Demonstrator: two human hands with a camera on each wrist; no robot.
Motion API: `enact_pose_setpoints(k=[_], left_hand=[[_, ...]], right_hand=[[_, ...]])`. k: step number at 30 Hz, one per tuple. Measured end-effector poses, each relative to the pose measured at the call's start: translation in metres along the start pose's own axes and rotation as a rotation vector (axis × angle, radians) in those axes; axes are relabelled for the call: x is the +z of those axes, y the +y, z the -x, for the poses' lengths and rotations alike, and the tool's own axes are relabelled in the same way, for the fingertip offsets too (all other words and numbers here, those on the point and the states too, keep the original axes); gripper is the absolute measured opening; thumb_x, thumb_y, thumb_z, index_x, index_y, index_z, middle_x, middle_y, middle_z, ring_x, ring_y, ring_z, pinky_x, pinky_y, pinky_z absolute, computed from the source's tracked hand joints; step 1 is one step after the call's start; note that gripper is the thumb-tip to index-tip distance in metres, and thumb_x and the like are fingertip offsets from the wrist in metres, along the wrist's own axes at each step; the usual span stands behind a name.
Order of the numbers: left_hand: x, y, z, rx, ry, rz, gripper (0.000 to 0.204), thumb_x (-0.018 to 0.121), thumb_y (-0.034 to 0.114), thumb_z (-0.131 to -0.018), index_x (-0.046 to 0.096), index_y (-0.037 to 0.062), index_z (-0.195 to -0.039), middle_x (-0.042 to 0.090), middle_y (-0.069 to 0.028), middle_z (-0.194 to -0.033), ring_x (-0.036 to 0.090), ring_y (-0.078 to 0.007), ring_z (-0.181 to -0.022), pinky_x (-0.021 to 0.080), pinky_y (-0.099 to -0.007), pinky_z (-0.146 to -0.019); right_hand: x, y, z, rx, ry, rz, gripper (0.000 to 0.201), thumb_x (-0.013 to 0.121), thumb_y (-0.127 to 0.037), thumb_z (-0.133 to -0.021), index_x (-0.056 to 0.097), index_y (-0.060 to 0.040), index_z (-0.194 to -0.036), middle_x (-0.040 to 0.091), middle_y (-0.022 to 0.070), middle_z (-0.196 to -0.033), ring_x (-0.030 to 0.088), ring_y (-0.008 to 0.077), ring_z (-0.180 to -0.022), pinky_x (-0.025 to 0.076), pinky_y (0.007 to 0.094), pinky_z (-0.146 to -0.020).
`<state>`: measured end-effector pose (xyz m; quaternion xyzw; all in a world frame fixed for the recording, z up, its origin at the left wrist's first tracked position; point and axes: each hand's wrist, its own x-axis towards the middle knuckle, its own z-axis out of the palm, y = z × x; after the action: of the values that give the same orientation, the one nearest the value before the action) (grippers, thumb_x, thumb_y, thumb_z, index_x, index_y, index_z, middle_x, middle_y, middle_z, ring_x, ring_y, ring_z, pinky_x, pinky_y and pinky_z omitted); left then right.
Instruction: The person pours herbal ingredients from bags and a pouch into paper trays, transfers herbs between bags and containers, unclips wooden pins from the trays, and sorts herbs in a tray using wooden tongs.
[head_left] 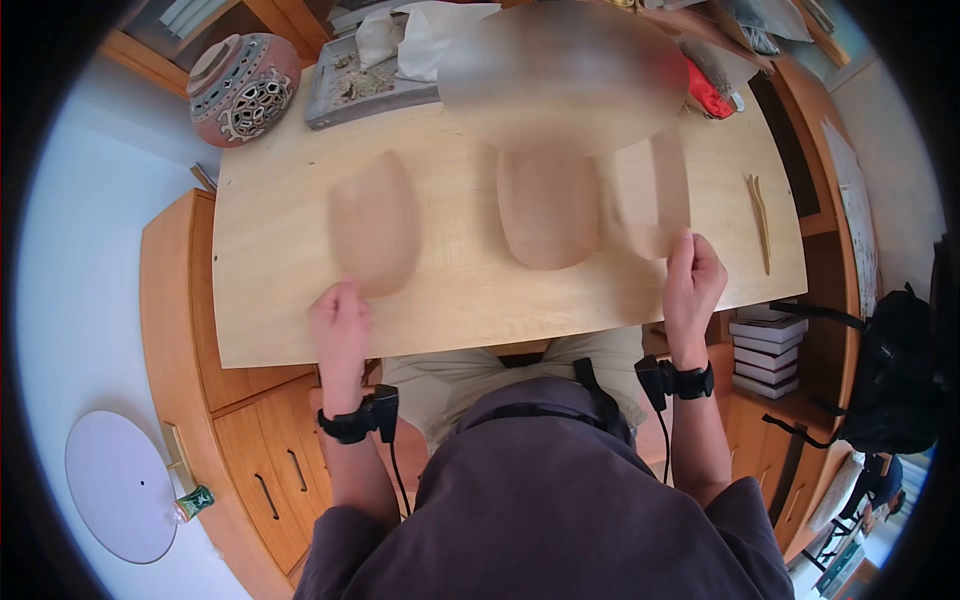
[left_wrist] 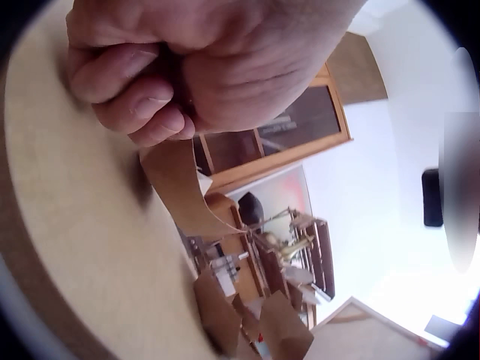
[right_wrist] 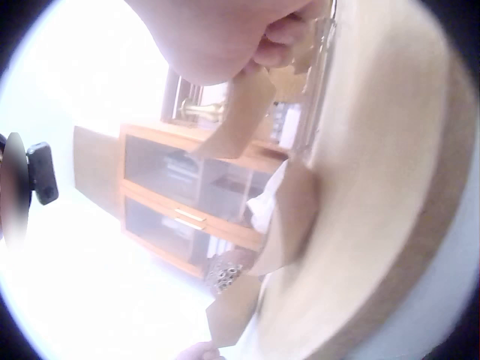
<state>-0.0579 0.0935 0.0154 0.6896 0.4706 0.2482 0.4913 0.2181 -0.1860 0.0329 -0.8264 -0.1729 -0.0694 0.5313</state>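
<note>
My left hand pinches the near edge of a brown paper-like piece at the table's left. In the left wrist view that piece bends out below my curled fingers. On the right, my right hand pinches the lower edge of a second brown piece, which has a lighter band across it. The right wrist view shows this piece hanging from the fingers, partly hidden by the hand. Between both hands lies a third, round-ended brown piece, its far end blurred.
On the table, wooden tweezers lie at the right. An openwork pot and a grey tray stand at the back left; a red packet is at the back right. White boxes are stacked below, near a black backpack.
</note>
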Motion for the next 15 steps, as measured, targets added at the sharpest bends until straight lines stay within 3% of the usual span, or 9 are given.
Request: enact_pose_setpoints(k=[2, 5, 7, 8, 10, 11, 13, 14, 15], left_hand=[[-0.022, 0.022, 0.002, -0.205, 0.074, 0.221, 0.046, 0.054, 0.028, -0.106, 0.045, 0.0111, -0.064, 0.041, 0.0049, -0.055, 0.034, -0.006, -0.048, 0.026, -0.0251, -0.046], [-0.042, 0.04, 0.0, -0.145, 0.186, 0.268, 0.045, 0.054, 0.027, -0.106, 0.044, 0.0124, -0.065, 0.042, 0.0038, -0.054, 0.036, -0.0052, -0.047, 0.025, -0.0244, -0.043], [-0.043, 0.054, 0.003, -0.081, 0.195, 0.228, 0.044, 0.054, 0.026, -0.106, 0.045, 0.0118, -0.065, 0.042, 0.0037, -0.056, 0.035, -0.0048, -0.05, 0.026, -0.024, -0.046], [-0.038, 0.061, 0.004, -0.008, 0.193, 0.174, 0.044, 0.054, 0.026, -0.106, 0.046, 0.0098, -0.066, 0.041, 0.0037, -0.056, 0.036, -0.0049, -0.051, 0.027, -0.0247, -0.047], [-0.021, 0.069, 0.007, 0.064, 0.195, 0.122, 0.044, 0.054, 0.025, -0.106, 0.046, 0.0077, -0.067, 0.041, 0.0037, -0.057, 0.036, -0.005, -0.053, 0.028, -0.0255, -0.049], [-0.007, 0.071, 0.009, 0.143, 0.103, 0.02, 0.043, 0.054, 0.026, -0.106, 0.046, 0.0055, -0.068, 0.04, 0.0037, -0.058, 0.036, -0.0052, -0.054, 0.028, -0.0268, -0.049], [0.027, 0.073, 0.014, 0.239, -0.045, -0.09, 0.042, 0.055, 0.026, -0.105, 0.048, 0.0014, -0.072, 0.042, 0.0014, -0.058, 0.04, -0.0085, -0.054, 0.032, -0.0308, -0.051], [0.045, 0.073, 0.015, 0.263, -0.102, -0.099, 0.042, 0.057, 0.026, -0.105, 0.049, -0.0003, -0.073, 0.045, -0.001, -0.057, 0.044, -0.0116, -0.052, 0.034, -0.0335, -0.051], [0.063, 0.075, 0.016, 0.262, -0.107, -0.092, 0.042, 0.057, 0.026, -0.105, 0.049, -0.0003, -0.073, 0.045, -0.001, -0.057, 0.044, -0.0116, -0.052, 0.034, -0.0335, -0.051]], right_hand=[[0.023, -0.022, 0.003, -0.013, -0.047, -0.021, 0.041, 0.061, -0.026, -0.102, 0.053, -0.0013, -0.07, 0.039, 0.0062, -0.054, 0.037, 0.011, -0.053, 0.033, 0.0322, -0.049], [0.06, -0.073, 0.018, -0.126, -0.212, 0.112, 0.04, 0.063, -0.031, -0.1, 0.059, -0.0031, -0.071, 0.051, 0.0125, -0.054, 0.047, 0.0249, -0.045, 0.039, 0.0377, -0.047], [0.082, -0.097, 0.029, -0.166, -0.331, 0.183, 0.036, 0.065, -0.034, -0.097, 0.065, -0.0063, -0.074, 0.059, 0.0124, -0.061, 0.058, 0.0326, -0.056, 0.047, 0.043, -0.054], [0.083, -0.098, 0.029, -0.167, -0.329, 0.18, 0.036, 0.065, -0.034, -0.097, 0.065, -0.0063, -0.074, 0.059, 0.0124, -0.061, 0.058, 0.0326, -0.056, 0.047, 0.043, -0.054], [0.086, -0.097, 0.029, -0.418, -0.296, 0.153, 0.02, 0.07, -0.027, -0.092, 0.068, -0.0076, -0.087, 0.063, 0.0111, -0.07, 0.063, 0.0304, -0.069, 0.05, 0.0453, -0.062], [0.083, -0.093, 0.025, -0.424, -0.298, 0.154, 0.02, 0.07, -0.027, -0.092, 0.068, -0.0076, -0.087, 0.063, 0.0111, -0.07, 0.063, 0.0304, -0.069, 0.05, 0.0453, -0.062], [0.065, -0.075, 0.01, -0.707, -0.019, 0.412, 0.019, 0.074, -0.016, -0.087, 0.067, -0.008, -0.103, 0.065, 0.0106, -0.08, 0.065, 0.0311, -0.08, 0.052, 0.0462, -0.071], [0.058, -0.062, 0.008, -0.71, -0.02, 0.42, 0.019, 0.074, -0.016, -0.087, 0.067, -0.008, -0.103, 0.065, 0.0106, -0.08, 0.065, 0.0311, -0.08, 0.052, 0.0462, -0.071], [0.054, -0.045, 0.007, -0.596, -0.031, 0.385, 0.022, 0.072, -0.009, -0.086, 0.065, -0.0068, -0.107, 0.066, 0.0114, -0.083, 0.065, 0.0305, -0.077, 0.053, 0.0445, -0.071]])
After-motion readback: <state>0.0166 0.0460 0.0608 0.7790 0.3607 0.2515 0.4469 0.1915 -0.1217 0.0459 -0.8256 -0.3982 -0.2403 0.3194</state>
